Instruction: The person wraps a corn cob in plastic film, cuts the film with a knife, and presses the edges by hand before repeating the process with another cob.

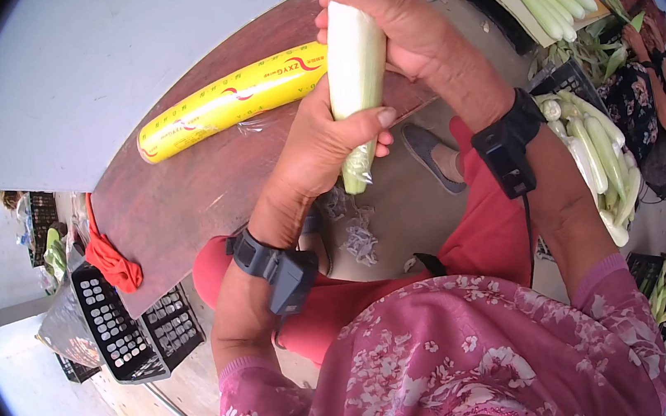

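Reddish tabletop (204, 170) bears a yellow roll (229, 103); over its near edge, the person's left hand (313, 148) clasps a pale vegetable (355, 60) low, right hand (402, 25) clasping its upper part. Uneven squeezing could wrinkle or tear its film (366, 176) (thin, clingy stuff).

"What's the blouse (441, 344) like?"

"Pink; white flowers; ribbed cuffs; beyond its hem, coral-red trousers (479, 244) and a grey shoe (429, 161)."

"And past its sleeves?"

"Black straps; a dark, boxy left device (292, 281) and right device (505, 163); a thin black cable (529, 230) leaves the right one."
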Motion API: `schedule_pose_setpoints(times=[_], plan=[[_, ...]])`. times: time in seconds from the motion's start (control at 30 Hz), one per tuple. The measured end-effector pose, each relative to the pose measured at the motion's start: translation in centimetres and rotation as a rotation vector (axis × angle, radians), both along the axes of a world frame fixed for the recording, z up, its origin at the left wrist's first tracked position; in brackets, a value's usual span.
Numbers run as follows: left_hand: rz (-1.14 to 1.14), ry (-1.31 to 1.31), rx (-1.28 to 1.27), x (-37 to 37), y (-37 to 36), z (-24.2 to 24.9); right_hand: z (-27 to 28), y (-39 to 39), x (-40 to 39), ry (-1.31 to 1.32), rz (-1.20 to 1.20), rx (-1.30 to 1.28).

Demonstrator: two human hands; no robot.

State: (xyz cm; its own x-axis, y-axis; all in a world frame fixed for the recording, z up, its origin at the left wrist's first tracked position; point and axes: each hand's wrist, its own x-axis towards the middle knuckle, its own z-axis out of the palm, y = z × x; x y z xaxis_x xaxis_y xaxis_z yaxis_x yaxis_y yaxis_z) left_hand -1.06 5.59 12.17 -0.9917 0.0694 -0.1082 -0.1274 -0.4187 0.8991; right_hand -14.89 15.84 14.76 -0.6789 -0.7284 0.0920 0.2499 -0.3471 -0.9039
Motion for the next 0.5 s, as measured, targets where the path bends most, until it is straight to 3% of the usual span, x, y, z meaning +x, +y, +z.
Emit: schedule_pose_setpoints(times=[0.17, 0.27, 0.37, 0.5], plan=[[0.113, -0.012, -0.202, -0.1, 1.2, -0.7, -0.7, 0.1, -0.9, -0.063, -0.063, 0.002], [0.237, 0.005, -0.485, 0.1, 1.9, -1.1, -0.9, 0.2, -1.2, -0.046, -0.095, 0.013], [0.466, 0.2, -0.959, 0.3, 2.4, -2.5, -0.5, 0.3, -1.5, -0.015, -0.178, 0.035], [0.475, 0.184, -0.834, -0.1, 2.1, -3.6, -0.3, 0.2, -1.5, -0.021, -0.21, 0.028]])
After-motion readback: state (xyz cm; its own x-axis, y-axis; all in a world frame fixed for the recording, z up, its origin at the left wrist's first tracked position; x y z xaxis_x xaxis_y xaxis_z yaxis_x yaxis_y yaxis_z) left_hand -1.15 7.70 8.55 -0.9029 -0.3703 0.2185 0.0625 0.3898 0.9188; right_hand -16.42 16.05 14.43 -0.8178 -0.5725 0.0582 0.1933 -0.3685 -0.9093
